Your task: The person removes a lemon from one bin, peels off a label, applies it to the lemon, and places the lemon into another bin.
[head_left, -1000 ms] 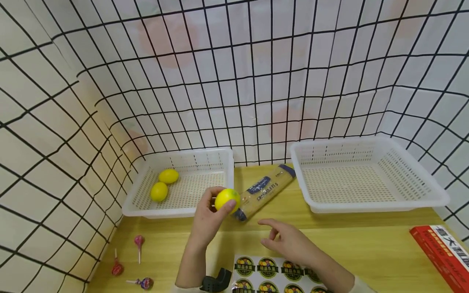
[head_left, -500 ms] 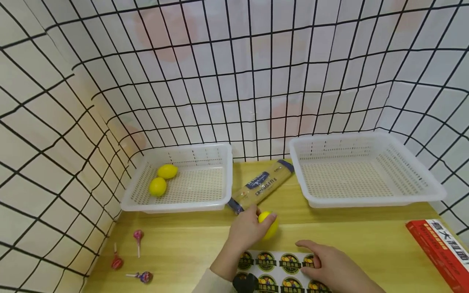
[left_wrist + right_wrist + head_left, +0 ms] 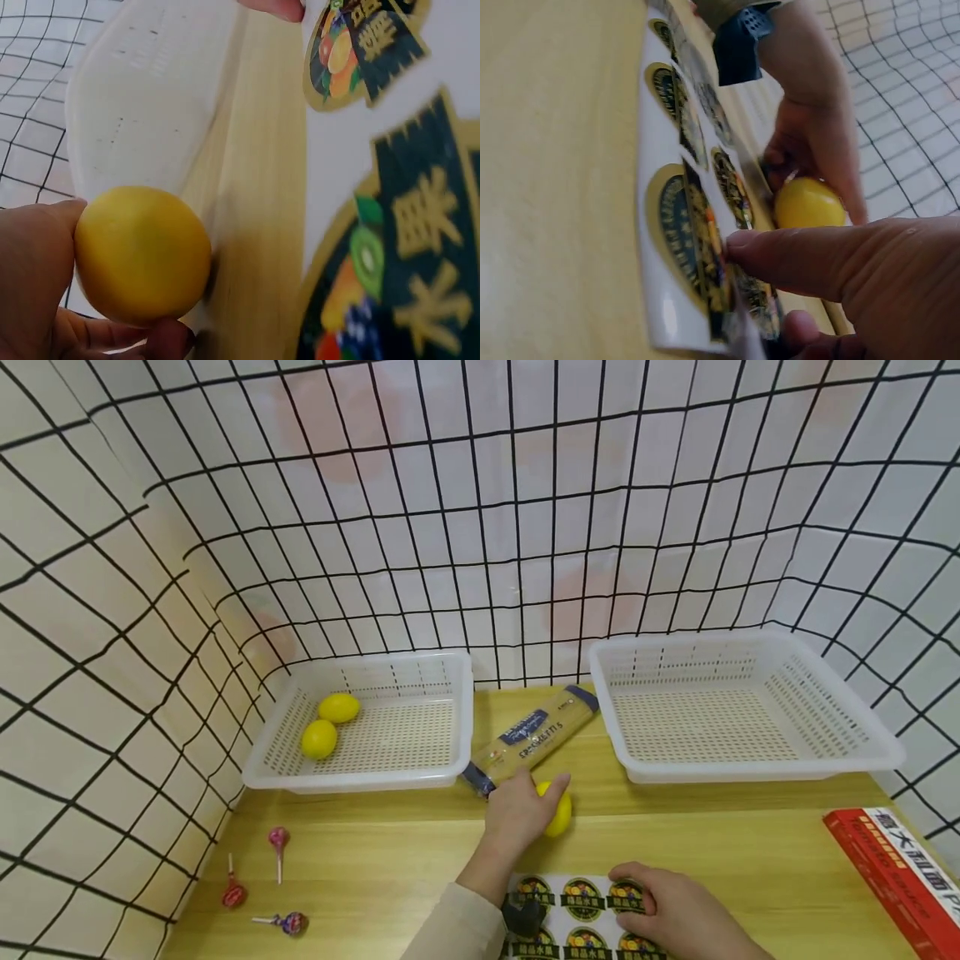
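Left hand (image 3: 519, 812): grasping a lemon (image 3: 558, 815) between thumb and fingers.
Right hand (image 3: 681, 908): pinching the edge of the sticker sheet (image 3: 582, 917), thumb on top.
Lemon: just beyond the sheet, near the pasta (image 3: 536, 737); whether it touches the surface (image 3: 390, 843), cannot tell.
Pasta: lying aslant between the left basket (image 3: 360, 779) and right basket (image 3: 765, 770).
Left basket: holds two more lemons (image 3: 320, 740), side by side.
Lollipops (image 3: 292, 923): three, on the surface at left.
Red box (image 3: 888, 877): far right.

Booth-like workspace: gridded walls (image 3: 495, 485), wood-grain table (image 3: 360, 843)
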Tool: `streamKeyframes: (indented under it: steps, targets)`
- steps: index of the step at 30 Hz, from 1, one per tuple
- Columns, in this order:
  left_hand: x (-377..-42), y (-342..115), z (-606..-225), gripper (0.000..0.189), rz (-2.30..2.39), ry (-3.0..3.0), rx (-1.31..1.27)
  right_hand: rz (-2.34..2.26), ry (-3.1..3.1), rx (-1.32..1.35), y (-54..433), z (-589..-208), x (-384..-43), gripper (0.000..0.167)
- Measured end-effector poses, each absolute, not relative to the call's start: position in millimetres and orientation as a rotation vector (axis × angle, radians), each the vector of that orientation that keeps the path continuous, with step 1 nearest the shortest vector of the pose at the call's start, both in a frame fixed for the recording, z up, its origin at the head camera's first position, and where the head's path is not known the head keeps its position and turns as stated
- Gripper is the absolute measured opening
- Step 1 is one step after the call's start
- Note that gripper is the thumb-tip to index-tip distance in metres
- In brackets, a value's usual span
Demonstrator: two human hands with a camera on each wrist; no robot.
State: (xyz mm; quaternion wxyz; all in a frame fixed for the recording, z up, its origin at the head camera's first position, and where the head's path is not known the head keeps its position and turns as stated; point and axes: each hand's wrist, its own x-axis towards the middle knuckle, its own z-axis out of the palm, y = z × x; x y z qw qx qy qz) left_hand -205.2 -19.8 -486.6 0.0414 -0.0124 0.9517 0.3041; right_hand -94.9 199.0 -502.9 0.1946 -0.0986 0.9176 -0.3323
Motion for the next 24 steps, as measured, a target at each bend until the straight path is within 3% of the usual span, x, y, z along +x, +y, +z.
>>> streamKeyframes:
  steps: [7, 10, 17, 20, 24]
  targets:
    - [-190.0, -36.3, -480.5, 0.086, 0.951, 2.959, 0.004, -0.915, 2.591, -0.331, 181.0, -504.7, -95.5, 0.054]
    - [-178.9, -48.1, -474.7, 0.080, 0.956, 2.958, 0.095, -0.889, 2.624, -0.344, 172.7, -503.0, -96.9, 0.053]
    - [-147.6, -76.8, -465.6, 0.044, 0.857, 2.715, 0.378, -0.860, 2.652, -0.486, 157.2, -501.4, -108.8, 0.049]
    - [-143.7, -81.6, -470.4, 0.040, 0.863, 2.515, 0.542, -0.857, 2.658, -0.511, 152.1, -502.0, -114.6, 0.048]
    - [-144.6, -81.3, -482.5, 0.049, 0.836, 2.406, 0.668, -0.904, 2.660, -0.529, 149.7, -503.5, -122.2, 0.051]
